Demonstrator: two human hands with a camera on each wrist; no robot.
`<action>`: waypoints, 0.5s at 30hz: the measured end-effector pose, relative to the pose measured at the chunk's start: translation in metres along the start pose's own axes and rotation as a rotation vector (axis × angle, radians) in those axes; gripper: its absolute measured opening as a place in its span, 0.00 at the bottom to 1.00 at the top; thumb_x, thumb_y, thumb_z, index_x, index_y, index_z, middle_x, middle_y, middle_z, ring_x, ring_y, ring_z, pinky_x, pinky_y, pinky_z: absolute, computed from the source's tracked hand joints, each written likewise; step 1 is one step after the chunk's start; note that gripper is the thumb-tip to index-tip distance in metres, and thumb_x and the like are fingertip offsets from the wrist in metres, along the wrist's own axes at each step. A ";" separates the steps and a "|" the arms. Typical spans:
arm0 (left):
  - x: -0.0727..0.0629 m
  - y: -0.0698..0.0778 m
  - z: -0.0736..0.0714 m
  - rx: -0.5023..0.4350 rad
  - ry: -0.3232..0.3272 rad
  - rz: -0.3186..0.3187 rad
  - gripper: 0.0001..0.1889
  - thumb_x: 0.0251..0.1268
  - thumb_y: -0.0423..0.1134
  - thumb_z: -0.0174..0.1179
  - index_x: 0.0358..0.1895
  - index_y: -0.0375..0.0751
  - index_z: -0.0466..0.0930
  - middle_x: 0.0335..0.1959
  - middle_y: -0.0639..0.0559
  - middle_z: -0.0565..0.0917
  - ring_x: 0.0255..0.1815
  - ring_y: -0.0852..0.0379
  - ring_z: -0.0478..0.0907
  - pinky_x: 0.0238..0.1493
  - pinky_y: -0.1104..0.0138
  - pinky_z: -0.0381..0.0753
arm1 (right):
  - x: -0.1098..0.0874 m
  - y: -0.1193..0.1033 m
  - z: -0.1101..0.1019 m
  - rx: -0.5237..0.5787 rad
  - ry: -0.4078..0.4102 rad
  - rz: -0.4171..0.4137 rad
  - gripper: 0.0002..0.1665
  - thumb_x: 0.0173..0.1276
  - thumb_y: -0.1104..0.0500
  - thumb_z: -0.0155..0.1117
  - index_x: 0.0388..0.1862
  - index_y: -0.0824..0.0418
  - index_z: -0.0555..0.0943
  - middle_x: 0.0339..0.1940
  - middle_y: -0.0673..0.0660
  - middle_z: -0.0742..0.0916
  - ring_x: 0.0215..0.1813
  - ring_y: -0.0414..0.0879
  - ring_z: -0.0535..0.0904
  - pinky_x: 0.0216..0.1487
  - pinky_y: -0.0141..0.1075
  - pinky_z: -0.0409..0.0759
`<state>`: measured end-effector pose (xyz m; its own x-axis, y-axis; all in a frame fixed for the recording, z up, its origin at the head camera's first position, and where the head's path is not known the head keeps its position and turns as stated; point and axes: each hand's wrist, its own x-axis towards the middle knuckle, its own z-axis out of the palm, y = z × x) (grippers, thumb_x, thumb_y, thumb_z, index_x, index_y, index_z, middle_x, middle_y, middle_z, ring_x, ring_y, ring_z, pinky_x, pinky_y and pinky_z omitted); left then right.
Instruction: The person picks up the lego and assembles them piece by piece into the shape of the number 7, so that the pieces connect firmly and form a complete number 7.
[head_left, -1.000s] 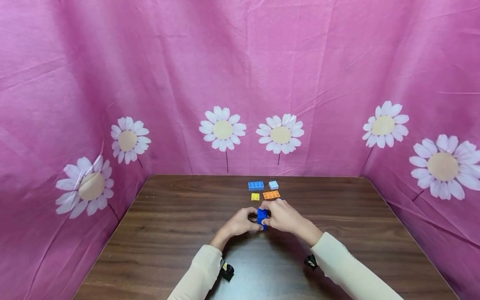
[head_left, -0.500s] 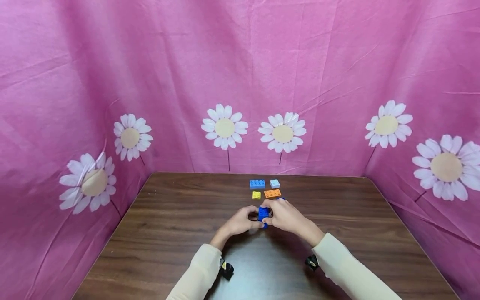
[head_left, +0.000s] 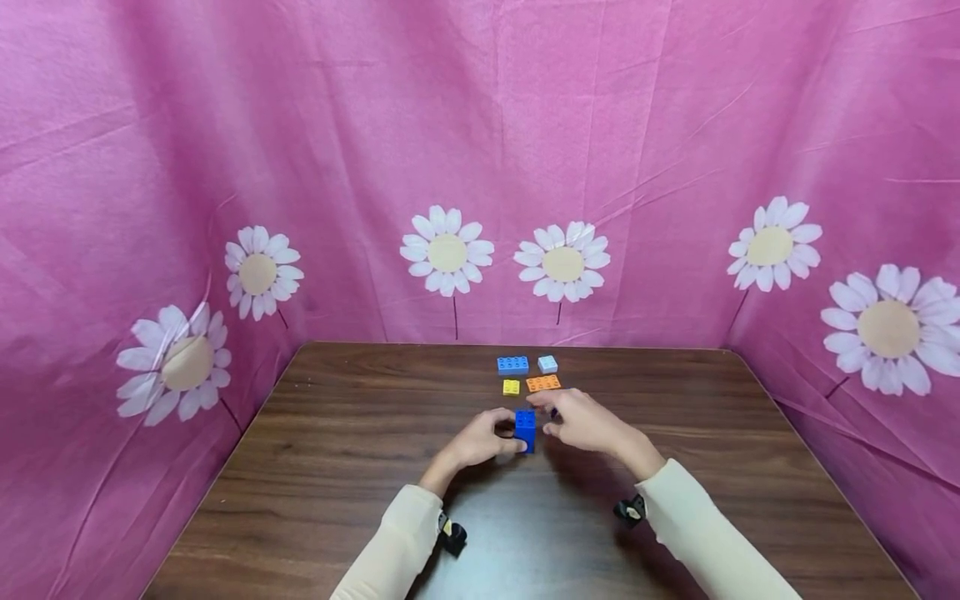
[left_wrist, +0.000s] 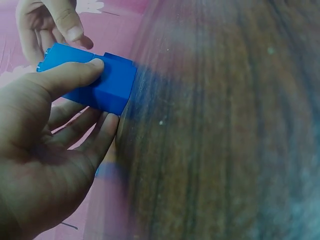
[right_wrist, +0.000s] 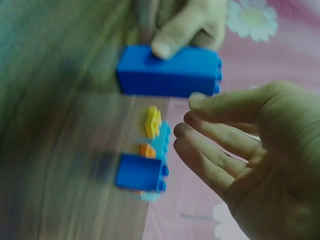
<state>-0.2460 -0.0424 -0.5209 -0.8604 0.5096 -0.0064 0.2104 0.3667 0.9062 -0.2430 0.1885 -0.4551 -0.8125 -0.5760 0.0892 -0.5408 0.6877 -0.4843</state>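
Observation:
A tall blue stack of toy building bricks (head_left: 525, 431) stands on the wooden table, studs facing up. My left hand (head_left: 477, 439) grips it low down, with the thumb (left_wrist: 75, 77) across one face and fingertips on the opposite side. A seam shows between the blue bricks in the left wrist view. Just right of the stack, my right hand (head_left: 587, 422) is off it, fingers spread and relaxed, holding nothing. Another blue brick (right_wrist: 140, 172) stands beyond the stack in the right wrist view; in the head view my right hand mostly hides it.
Farther back lie a yellow brick (head_left: 511, 387), an orange brick (head_left: 543, 383), a light blue brick (head_left: 513, 365) and a pale blue brick (head_left: 547, 364). A pink curtain (head_left: 495, 150) with printed daisies surrounds the table's back and sides.
My right hand has let go of the blue stack and drawn a little to the right, fingers opening. My left hand keeps its grip in about the same place.

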 end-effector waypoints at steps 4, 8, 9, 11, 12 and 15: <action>0.000 0.001 0.000 -0.017 0.014 -0.029 0.25 0.65 0.36 0.75 0.63 0.32 0.79 0.55 0.39 0.88 0.59 0.44 0.85 0.64 0.53 0.85 | -0.001 0.019 -0.006 0.114 0.090 0.041 0.22 0.72 0.72 0.65 0.64 0.66 0.82 0.56 0.64 0.91 0.54 0.56 0.89 0.56 0.53 0.88; -0.001 0.002 0.000 -0.087 0.038 -0.018 0.27 0.66 0.36 0.75 0.65 0.36 0.79 0.57 0.38 0.87 0.61 0.44 0.84 0.65 0.52 0.84 | -0.003 0.038 -0.001 0.144 0.212 0.083 0.21 0.72 0.71 0.67 0.63 0.65 0.83 0.55 0.63 0.90 0.55 0.58 0.88 0.57 0.56 0.86; -0.002 0.002 0.000 -0.119 0.044 -0.012 0.26 0.66 0.36 0.74 0.66 0.37 0.79 0.58 0.38 0.86 0.62 0.43 0.84 0.65 0.52 0.84 | -0.003 0.042 0.002 0.135 0.236 0.091 0.22 0.71 0.70 0.69 0.63 0.65 0.83 0.56 0.62 0.90 0.56 0.58 0.87 0.58 0.56 0.86; -0.002 0.002 0.000 -0.185 0.056 0.000 0.25 0.67 0.36 0.73 0.67 0.40 0.80 0.60 0.39 0.86 0.63 0.44 0.84 0.65 0.53 0.84 | -0.004 0.049 0.007 0.123 0.271 0.111 0.24 0.70 0.69 0.71 0.64 0.65 0.83 0.58 0.62 0.88 0.58 0.60 0.85 0.59 0.58 0.84; -0.002 0.003 0.000 -0.216 0.059 0.006 0.25 0.68 0.36 0.73 0.67 0.41 0.81 0.60 0.40 0.87 0.63 0.44 0.84 0.64 0.54 0.85 | -0.004 0.052 0.010 0.122 0.280 0.114 0.25 0.69 0.69 0.72 0.65 0.66 0.83 0.59 0.62 0.87 0.59 0.62 0.84 0.60 0.60 0.84; -0.003 0.004 0.000 -0.265 0.073 0.030 0.23 0.69 0.36 0.72 0.65 0.43 0.83 0.59 0.42 0.87 0.60 0.48 0.85 0.61 0.57 0.86 | -0.003 0.061 0.017 0.158 0.287 0.122 0.28 0.68 0.68 0.73 0.67 0.68 0.81 0.62 0.65 0.84 0.61 0.65 0.83 0.62 0.62 0.82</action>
<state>-0.2427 -0.0422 -0.5169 -0.8887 0.4563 0.0440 0.1161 0.1313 0.9845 -0.2693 0.2246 -0.4998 -0.9092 -0.3309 0.2527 -0.4140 0.6538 -0.6333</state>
